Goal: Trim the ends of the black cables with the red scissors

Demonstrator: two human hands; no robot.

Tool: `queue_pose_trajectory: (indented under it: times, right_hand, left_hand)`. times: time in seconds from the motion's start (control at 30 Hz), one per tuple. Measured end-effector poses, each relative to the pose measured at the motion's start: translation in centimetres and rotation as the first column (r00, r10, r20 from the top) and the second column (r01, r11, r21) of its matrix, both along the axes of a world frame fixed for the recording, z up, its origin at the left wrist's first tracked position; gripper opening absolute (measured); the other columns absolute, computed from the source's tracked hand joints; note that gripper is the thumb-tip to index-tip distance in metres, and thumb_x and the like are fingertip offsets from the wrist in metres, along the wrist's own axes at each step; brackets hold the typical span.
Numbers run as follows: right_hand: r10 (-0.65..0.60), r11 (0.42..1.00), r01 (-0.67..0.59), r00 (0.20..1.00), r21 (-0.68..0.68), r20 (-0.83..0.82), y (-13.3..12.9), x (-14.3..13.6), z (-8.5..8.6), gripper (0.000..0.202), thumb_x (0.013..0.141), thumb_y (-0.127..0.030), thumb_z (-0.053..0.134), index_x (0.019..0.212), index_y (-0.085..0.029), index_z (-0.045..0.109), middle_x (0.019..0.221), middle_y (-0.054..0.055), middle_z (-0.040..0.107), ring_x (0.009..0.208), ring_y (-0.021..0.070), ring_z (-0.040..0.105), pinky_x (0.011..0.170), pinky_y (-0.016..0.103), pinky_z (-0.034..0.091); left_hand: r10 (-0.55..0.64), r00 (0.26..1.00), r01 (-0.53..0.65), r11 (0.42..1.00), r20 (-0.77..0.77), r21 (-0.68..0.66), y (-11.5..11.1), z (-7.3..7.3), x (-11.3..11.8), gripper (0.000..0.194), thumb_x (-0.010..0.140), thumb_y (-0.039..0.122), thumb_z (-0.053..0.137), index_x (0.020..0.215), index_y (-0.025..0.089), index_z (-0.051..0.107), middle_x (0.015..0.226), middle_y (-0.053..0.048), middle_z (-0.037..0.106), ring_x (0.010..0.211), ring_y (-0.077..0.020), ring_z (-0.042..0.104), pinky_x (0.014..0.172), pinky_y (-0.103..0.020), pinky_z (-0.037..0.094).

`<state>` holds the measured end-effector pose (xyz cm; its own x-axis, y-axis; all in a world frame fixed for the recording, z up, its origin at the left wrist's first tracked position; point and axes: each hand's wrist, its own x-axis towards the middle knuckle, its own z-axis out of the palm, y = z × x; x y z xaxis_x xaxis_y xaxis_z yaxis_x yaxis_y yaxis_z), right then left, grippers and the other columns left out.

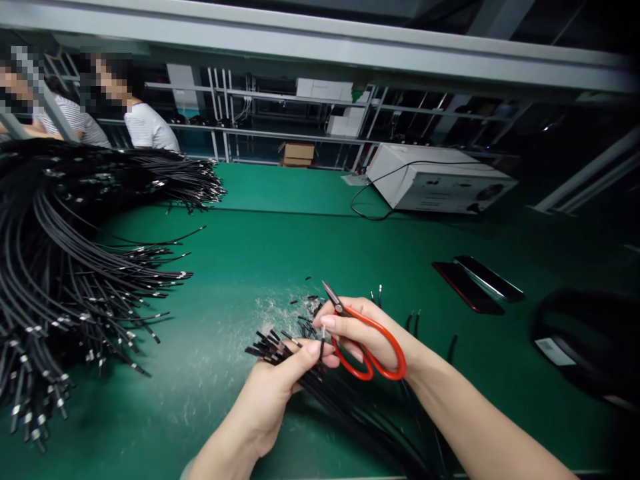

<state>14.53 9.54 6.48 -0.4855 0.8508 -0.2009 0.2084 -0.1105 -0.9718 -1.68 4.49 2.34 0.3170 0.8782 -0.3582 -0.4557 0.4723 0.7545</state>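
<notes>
My left hand (283, 383) is closed around a bundle of black cables (350, 410), whose cut ends poke out past the thumb while their lengths trail to the lower right. Red-handled scissors (397, 360) are in my right hand (367, 323), with the dark blades pointing up and left, away from the cables. The right thumb and fingertips meet at the pale tip of one cable (323, 347), which stands up beside my left thumb. Behind the hands lie short black offcuts (306, 327) and fine pale strands (273, 310) on the green tabletop (240, 247).
A large heap of black cables (65, 220) with silvery ends fills the left side. At the right are two phone-like slabs (470, 287) and a dark coil with a white label (555, 352). A white equipment box (430, 180) stands behind. Two people sit at far left.
</notes>
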Motion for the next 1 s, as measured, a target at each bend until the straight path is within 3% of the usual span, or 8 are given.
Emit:
queue_pose_trajectory:
  times: [0.23,0.53,0.63,0.7,0.77,0.9,0.93,1.0]
  right_hand:
    - [-0.275,0.958,0.268,0.96,0.103,0.053,-1.5,0.0,0.5,0.029,0.08,-0.043,0.054,0.086,-0.015,0.057,0.045,-0.006,0.043,0.036,0.0058,0.039,0.036,0.017,0.032]
    - [-0.261,0.96,0.245,0.958,0.139,0.115,-0.9,-0.7,-0.6,0.022,0.082,-0.038,0.052,0.076,-0.017,0.051,0.047,-0.005,0.046,0.036,0.0069,0.039,0.037,0.018,0.031]
    - [-0.251,0.939,0.175,0.937,0.297,0.242,-1.3,-1.2,-1.2,0.021,0.085,-0.035,0.049,0.075,-0.017,0.051,0.059,-0.001,0.054,0.044,0.0075,0.044,0.044,0.019,0.034]
    - [-0.348,0.847,0.124,0.864,0.517,0.363,-1.5,-1.5,-1.7,0.021,0.087,-0.032,0.045,0.073,-0.017,0.049,0.065,0.0,0.055,0.052,0.0089,0.047,0.049,0.02,0.034]
    - [-0.461,0.69,-0.028,0.754,0.723,0.469,-1.6,-1.5,-2.0,0.021,0.088,-0.028,0.043,0.072,-0.017,0.049,0.068,0.002,0.054,0.054,0.0098,0.045,0.052,0.023,0.03]
    - [-0.423,0.398,-0.442,0.689,0.804,0.588,-0.9,-0.8,-2.0,0.021,0.089,-0.019,0.037,0.073,-0.016,0.051,0.069,0.002,0.052,0.056,0.0116,0.042,0.056,0.026,0.027]
    - [-0.395,0.376,-0.465,0.702,0.802,0.592,-0.7,-0.4,-1.9,0.021,0.09,-0.019,0.037,0.074,-0.016,0.051,0.069,0.003,0.052,0.058,0.012,0.043,0.058,0.026,0.028]
    - [-0.401,0.41,-0.432,0.705,0.803,0.584,-0.3,0.6,-1.7,0.02,0.091,-0.023,0.038,0.078,-0.015,0.051,0.073,0.003,0.052,0.062,0.0125,0.045,0.06,0.025,0.031]
  left_hand:
    - [0.197,0.946,-0.159,0.974,-0.256,0.164,0.1,0.1,1.2,0.027,0.073,0.04,0.065,0.079,0.014,0.068,0.078,-0.007,0.069,0.078,-0.0199,0.059,0.074,-0.03,0.041]
    - [0.293,0.923,-0.241,0.946,-0.249,0.218,1.1,-1.0,1.6,0.022,0.07,0.034,0.069,0.077,0.014,0.068,0.074,-0.004,0.068,0.074,-0.0185,0.06,0.072,-0.029,0.043]
    - [0.31,0.912,-0.252,0.94,-0.269,0.229,1.2,-1.2,1.9,0.021,0.07,0.034,0.069,0.077,0.013,0.068,0.076,-0.005,0.069,0.075,-0.0188,0.06,0.072,-0.029,0.045]
    - [0.314,0.905,-0.251,0.939,-0.287,0.237,1.3,-1.4,1.9,0.021,0.07,0.032,0.069,0.077,0.013,0.068,0.076,-0.005,0.069,0.075,-0.0189,0.061,0.073,-0.029,0.045]
    - [0.324,0.897,-0.253,0.934,-0.301,0.253,1.4,-1.5,1.9,0.018,0.07,0.03,0.068,0.075,0.013,0.068,0.075,-0.005,0.069,0.074,-0.0185,0.061,0.072,-0.028,0.046]
    - [0.338,0.887,-0.259,0.928,-0.315,0.268,1.8,-1.6,1.7,0.013,0.069,0.026,0.067,0.068,0.013,0.067,0.07,-0.003,0.067,0.069,-0.0167,0.06,0.066,-0.025,0.046]
    - [0.33,0.891,-0.257,0.933,-0.312,0.253,1.8,-1.6,1.7,0.013,0.069,0.026,0.067,0.067,0.013,0.066,0.069,-0.003,0.067,0.068,-0.0165,0.06,0.065,-0.025,0.045]
    - [0.309,0.901,-0.254,0.945,-0.305,0.208,1.8,-1.6,1.6,0.016,0.069,0.028,0.067,0.066,0.013,0.066,0.066,-0.003,0.066,0.065,-0.0163,0.059,0.064,-0.025,0.045]
